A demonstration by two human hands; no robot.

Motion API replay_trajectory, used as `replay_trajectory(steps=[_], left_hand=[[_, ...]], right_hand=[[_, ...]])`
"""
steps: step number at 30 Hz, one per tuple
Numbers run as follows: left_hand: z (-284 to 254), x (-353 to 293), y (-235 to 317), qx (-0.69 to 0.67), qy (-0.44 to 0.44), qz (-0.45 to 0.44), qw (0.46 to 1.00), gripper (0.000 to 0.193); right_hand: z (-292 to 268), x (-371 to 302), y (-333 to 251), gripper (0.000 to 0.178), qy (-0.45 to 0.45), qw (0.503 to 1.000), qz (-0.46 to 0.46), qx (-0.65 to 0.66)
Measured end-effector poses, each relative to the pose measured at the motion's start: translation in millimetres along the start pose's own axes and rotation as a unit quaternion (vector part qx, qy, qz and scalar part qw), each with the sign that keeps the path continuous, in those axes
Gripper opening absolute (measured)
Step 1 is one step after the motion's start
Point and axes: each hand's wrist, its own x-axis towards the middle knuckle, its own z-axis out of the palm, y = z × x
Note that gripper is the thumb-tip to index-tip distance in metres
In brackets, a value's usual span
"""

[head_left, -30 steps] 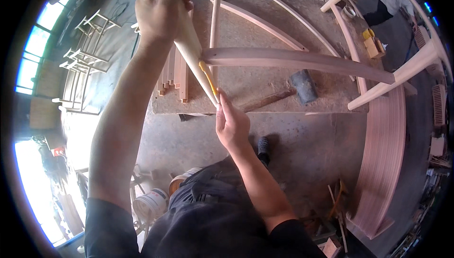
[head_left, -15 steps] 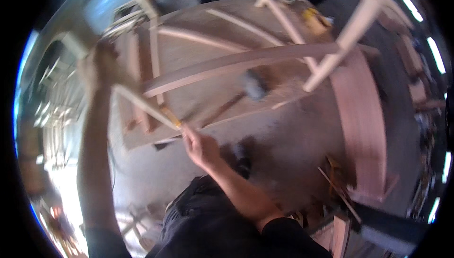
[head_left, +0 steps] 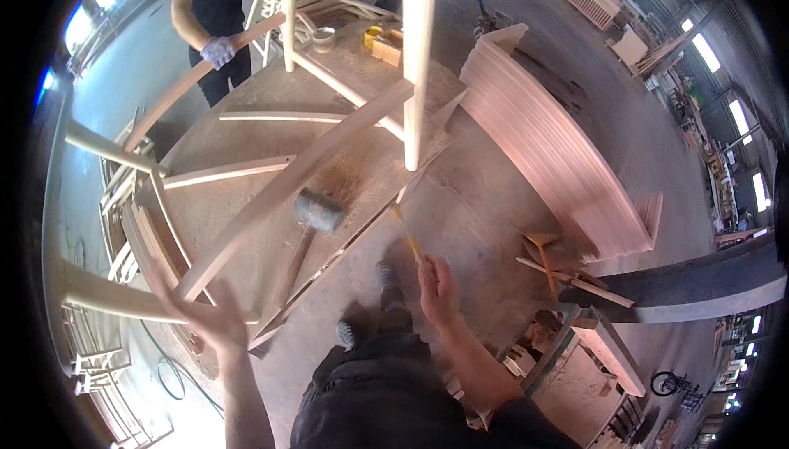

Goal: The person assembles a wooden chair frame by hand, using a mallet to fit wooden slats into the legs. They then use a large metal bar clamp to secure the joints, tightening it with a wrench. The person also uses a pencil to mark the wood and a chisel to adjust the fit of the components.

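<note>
My left hand (head_left: 212,319), blurred, lies across a pale round chair leg (head_left: 107,291), beside the lower end of a curved wooden rail (head_left: 283,186); its fingers look stretched out rather than wrapped. Closed in my right hand (head_left: 440,289) is a thin yellow stick (head_left: 411,239) with a paler far end, held over the floor to the right of the workbench (head_left: 263,136). The rail runs to another pale upright leg (head_left: 417,62) at its far end. Under the rail a mallet (head_left: 319,211) rests on the bench, its grey head and wooden handle visible.
Loose wooden strips (head_left: 230,171) lie on the bench, with a yellow can (head_left: 372,36) and a small bowl (head_left: 324,39) at its far end. A stack of curved pinkish boards (head_left: 551,136) stands right. Behind the bench, a gloved co-worker (head_left: 218,53) holds a long rail.
The view has swung round, bringing a co-worker into sight. My right hand with the yellow stick has moved away from the leg's end. My left hand is lower and nearer me.
</note>
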Motion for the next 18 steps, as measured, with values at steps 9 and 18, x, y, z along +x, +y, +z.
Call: replay_trajectory(steps=[9, 18], left_hand=[[196, 128, 107, -0.008, -0.375, 0.001, 0.927, 0.086], [278, 133, 138, 0.147, -0.468, -0.077, 0.868, 0.050]], right_hand=[[1, 168, 3, 0.026, 0.035, 0.987, -0.154, 0.035], [16, 277, 23, 0.024, 0.020, 0.980, -0.150, 0.129]])
